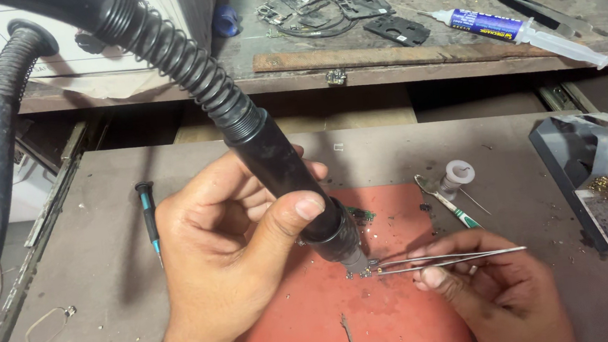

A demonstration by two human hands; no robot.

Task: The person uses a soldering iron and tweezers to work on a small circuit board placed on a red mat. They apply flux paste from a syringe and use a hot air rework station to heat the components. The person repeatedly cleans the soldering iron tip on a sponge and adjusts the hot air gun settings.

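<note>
My left hand (230, 252) grips a black hot-air wand (285, 173) with a ribbed black hose, nozzle pointing down at a small circuit board (360, 216) on a red mat (377, 313). My right hand (493, 286) holds thin metal tweezers (453, 258). Their tips reach left and meet the board right under the nozzle. The wand hides most of the board.
On the pull-out shelf lie a small black screwdriver (149, 219), a solder spool (458, 175), a second pair of tweezers (447, 202) and a tool stand with brass wool (602, 179). Behind, the bench (411, 53) carries phone frame parts (325, 5), a syringe tube (513, 28) and a white station box (23, 34).
</note>
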